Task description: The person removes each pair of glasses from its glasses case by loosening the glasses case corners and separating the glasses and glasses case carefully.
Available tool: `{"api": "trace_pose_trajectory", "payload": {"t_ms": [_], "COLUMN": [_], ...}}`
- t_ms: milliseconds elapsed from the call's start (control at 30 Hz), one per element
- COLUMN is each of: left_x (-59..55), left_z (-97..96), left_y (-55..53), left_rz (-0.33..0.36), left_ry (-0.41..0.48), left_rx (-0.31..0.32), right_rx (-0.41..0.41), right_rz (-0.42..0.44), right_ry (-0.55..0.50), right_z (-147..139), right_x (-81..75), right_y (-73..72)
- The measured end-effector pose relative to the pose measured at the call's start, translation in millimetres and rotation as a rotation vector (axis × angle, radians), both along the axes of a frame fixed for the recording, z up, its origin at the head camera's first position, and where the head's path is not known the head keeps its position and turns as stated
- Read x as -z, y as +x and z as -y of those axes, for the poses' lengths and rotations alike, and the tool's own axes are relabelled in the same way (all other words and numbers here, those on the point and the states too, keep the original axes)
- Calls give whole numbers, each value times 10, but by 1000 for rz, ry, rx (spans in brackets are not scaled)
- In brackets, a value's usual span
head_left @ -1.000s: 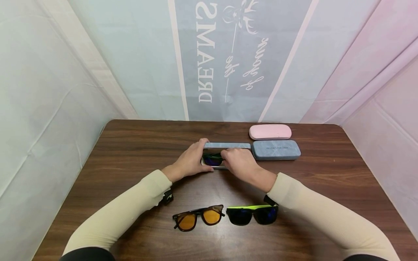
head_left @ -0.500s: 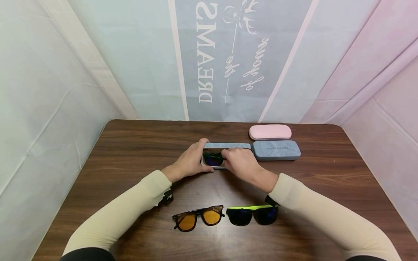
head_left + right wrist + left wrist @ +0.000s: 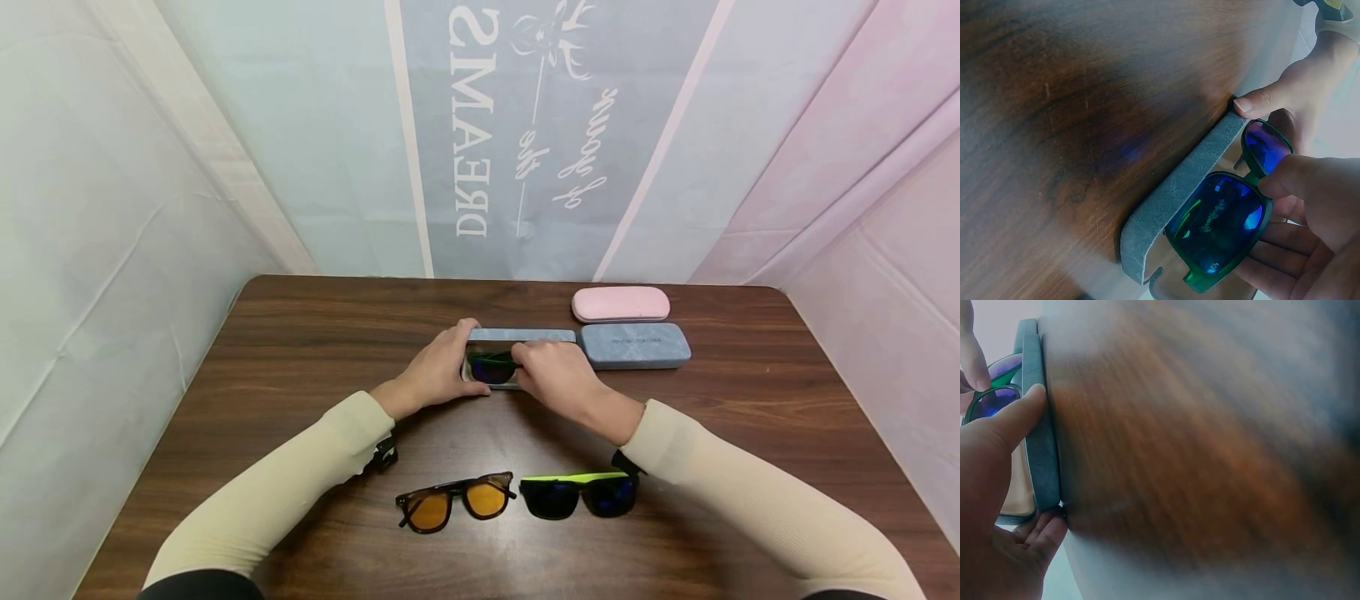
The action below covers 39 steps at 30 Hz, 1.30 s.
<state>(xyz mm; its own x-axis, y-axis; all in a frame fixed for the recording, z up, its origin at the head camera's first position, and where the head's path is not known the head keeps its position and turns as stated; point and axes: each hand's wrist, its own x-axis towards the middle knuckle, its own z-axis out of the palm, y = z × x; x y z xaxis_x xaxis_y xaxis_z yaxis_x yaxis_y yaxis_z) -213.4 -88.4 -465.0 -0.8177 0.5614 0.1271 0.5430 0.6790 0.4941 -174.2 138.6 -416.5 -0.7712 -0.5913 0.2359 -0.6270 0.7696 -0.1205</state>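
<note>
An eyeglass case (image 3: 522, 334), blue-grey outside and beige inside, lies with its lid up on the table. My left hand (image 3: 435, 368) grips its left end, the thumb on the front wall (image 3: 1041, 447) and fingers round the end. Inside the case opening are green-framed sunglasses (image 3: 1219, 215) with mirrored blue-purple lenses. My right hand (image 3: 558, 377) pinches them at the bridge, thumb on the near side and other fingers behind the lenses. In the right wrist view, one lens leans over the front wall. The right hand hides the case's right part in the head view.
A closed blue-grey case (image 3: 636, 346) stands just right of the open one, with a pink case (image 3: 621, 304) behind it. Nearer the person lie amber-lensed glasses (image 3: 487, 497) and black sunglasses with a lime-green top (image 3: 551, 498). A printed cloth (image 3: 360, 167) hangs behind the table (image 3: 300, 333).
My right hand and the green-framed sunglasses have shifted very slightly to the right within the case. The left hand and the case have stayed in place.
</note>
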Motion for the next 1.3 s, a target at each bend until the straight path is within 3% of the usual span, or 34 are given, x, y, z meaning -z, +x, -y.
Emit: {"api": "trace_pose_trajectory", "payload": {"t_ms": [933,1300], "left_x": [-4,-26], "left_z": [3,12], "left_y": [-41,-11], "left_rz": [-5,33], "left_ry": [20,-19], "left_rx": [14,-14], "right_rx": [18,9], "right_rz": [66,159], "right_ry": [-20,-28], "right_z": [-38,-43], "right_x": [-180,-215], "right_y": [17,67]}}
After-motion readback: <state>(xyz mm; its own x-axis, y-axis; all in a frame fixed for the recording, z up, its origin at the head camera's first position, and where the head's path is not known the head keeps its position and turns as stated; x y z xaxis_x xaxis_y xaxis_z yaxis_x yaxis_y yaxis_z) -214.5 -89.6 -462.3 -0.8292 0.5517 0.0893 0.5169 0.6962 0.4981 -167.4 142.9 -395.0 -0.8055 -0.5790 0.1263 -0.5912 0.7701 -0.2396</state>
